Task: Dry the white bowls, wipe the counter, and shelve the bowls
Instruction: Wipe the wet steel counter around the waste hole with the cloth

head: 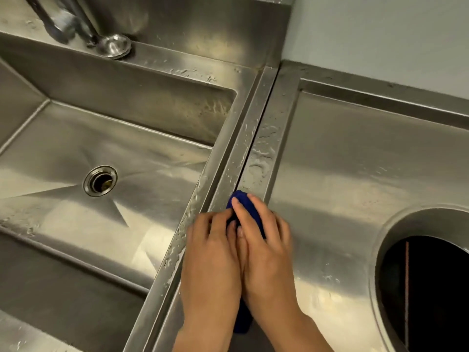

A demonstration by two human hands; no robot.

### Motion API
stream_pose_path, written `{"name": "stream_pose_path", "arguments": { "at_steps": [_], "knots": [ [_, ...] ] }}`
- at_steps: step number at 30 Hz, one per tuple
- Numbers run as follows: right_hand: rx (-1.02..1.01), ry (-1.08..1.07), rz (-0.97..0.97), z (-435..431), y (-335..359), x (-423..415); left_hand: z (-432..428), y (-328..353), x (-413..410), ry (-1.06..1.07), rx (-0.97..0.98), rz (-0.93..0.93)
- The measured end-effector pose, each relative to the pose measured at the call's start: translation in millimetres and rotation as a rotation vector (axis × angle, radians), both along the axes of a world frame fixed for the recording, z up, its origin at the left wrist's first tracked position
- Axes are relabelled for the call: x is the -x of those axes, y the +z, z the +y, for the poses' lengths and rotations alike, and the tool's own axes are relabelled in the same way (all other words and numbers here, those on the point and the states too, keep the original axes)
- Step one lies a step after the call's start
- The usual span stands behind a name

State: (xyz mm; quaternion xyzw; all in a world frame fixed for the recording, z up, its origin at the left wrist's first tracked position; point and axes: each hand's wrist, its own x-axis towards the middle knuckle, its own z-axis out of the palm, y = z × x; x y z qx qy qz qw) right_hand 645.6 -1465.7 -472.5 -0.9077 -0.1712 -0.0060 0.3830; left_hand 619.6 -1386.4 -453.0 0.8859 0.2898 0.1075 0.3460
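Together, both hands, the left hand (212, 252) and right hand (266, 247), press closed on a rolled blue cloth (247, 208), pinning it on the wet seam (256, 153) between sink (106, 153) and table (355, 161), apparently to soak up pooled water. No white bowls are in view.

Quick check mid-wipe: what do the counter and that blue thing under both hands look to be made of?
Counter: apparently stainless steel with a brushed finish; grey metallic sheen, soft reflections and folded edges. Water beads sit on its raised rim. Blue cloth: looks like soft, matte fabric, possibly microfibre, bunched under the left hand and right hand.
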Motion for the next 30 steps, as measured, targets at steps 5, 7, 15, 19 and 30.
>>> {"name": "stream_pose_path", "arguments": {
  "at_steps": [5,7,15,19,30],
  "knots": [
    [0.033,-0.031,0.018,8.2,-0.6,-70.9,11.6,-3.1,-72.5,-0.027,0.004,-0.042],
    [0.061,-0.056,0.005,12.0,-1.5,-98.4,14.9,-2.9,-100.5,-0.044,0.019,-0.039],
    [0.046,-0.126,-0.092,24.1,-6.8,-194.0,23.1,-2.5,-197.4,-0.098,0.027,-0.059],
    [0.045,-0.106,-0.09,26.1,-5.9,-240.9,25.4,-3.2,-243.2,-0.114,-0.038,-0.093],
    [-0.01,-0.149,-0.063,18.6,-9.2,-278.4,19.4,-7.1,-288.5,-0.17,-0.184,-0.109]
  ]
}}
